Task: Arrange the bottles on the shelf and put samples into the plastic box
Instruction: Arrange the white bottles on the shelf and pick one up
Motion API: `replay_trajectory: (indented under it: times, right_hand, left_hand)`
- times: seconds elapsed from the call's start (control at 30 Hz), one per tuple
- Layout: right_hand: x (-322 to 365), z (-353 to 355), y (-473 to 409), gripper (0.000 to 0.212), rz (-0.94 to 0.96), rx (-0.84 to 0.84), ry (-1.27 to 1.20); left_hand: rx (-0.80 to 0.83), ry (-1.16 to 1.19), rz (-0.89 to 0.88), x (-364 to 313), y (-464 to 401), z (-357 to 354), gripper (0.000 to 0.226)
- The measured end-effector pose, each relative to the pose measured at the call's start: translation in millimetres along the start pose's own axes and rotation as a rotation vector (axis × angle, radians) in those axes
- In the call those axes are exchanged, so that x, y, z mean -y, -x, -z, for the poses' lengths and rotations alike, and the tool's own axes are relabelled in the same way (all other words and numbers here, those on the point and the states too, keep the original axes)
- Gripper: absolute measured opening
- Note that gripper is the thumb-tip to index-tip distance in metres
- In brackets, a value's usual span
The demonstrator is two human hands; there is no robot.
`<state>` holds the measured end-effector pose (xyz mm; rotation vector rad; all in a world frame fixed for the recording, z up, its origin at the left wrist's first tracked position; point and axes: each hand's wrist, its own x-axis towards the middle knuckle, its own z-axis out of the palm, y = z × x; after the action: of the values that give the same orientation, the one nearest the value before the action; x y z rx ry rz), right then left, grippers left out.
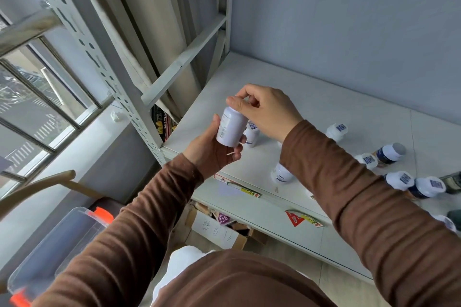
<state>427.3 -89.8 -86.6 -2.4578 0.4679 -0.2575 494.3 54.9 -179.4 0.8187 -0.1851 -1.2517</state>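
Hands meet over the shelf [324, 117] edge: the left hand [212, 154] curls its fingers around a white bottle [230, 127], tilted, while the right hand [267, 109] pinches its cap from above. More bottles [389, 152] stand on the shelf to the right. A clear plastic box [62, 242] sits low on the left.

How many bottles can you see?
8: held bottle, one behind, front, back, four right. More possibly hidden.
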Motion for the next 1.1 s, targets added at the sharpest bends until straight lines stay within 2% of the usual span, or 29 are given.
replay_trajectory:
  times: [0.07,0.13,0.2,0.27,0.37,0.5,0.63,0.73,0.93,1.0,1.03,1.1]
  right_hand:
    - [-10.1,3.6,-0.7,0.028,0.040,0.053,0.003]
    - [-19.8,5.5,0.8,0.031,0.057,0.130,-0.044]
    - [-26.3,5.5,5.4,0.038,0.057,0.191,-0.048]
    - [-30.3,3.0,13.0,0.045,0.063,0.243,0.018]
    - [-35.3,-8.2,23.3,0.054,0.095,0.245,0.102]
    - [-45.3,-32.1,29.3,0.046,0.111,0.219,0.138]
    - [-59.5,-55.4,31.3,0.044,0.132,0.271,0.274]
    - [-67.4,-65.6,32.3,0.041,0.153,0.272,0.323]
    - [-76.5,-72.3,33.7,0.048,0.159,0.296,0.351]
    - [-74.2,-62.4,32.8,0.053,0.114,0.318,0.279]
    - [-73.3,-54.1,31.0,0.050,0.089,0.276,0.212]
    - [-75.3,-35.4,23.1,0.035,0.062,0.092,0.111]
  left_hand:
    - [-0.022,-0.159,-0.090,-0.7,0.4,1.6,0.045]
    - [-0.027,-0.377,-0.189,-1.3,-3.2,4.5,0.036]
    - [-0.090,-0.724,-0.283,0.1,-9.7,6.6,0.041]
    - [-0.244,-1.021,-0.362,6.3,-16.6,9.4,0.049]
    - [-0.388,-1.155,-0.443,21.1,-20.5,11.7,0.048]
    - [-0.444,-1.331,-0.406,39.6,-19.9,22.0,0.056]
    - [-0.383,-1.645,-0.284,42.0,-18.7,40.9,0.067]
    - [-0.344,-1.876,-0.192,29.2,-18.5,50.5,0.066]
    - [-0.412,-2.072,-0.230,-3.7,-31.5,51.0,0.056]
    - [-0.427,-2.103,-0.235,-11.1,-38.8,47.3,0.056]
    - [-0.427,-2.123,-0.243,-14.1,-42.1,45.1,0.056]
    - [-0.424,-2.157,-0.259,-19.2,-47.7,41.0,0.056]
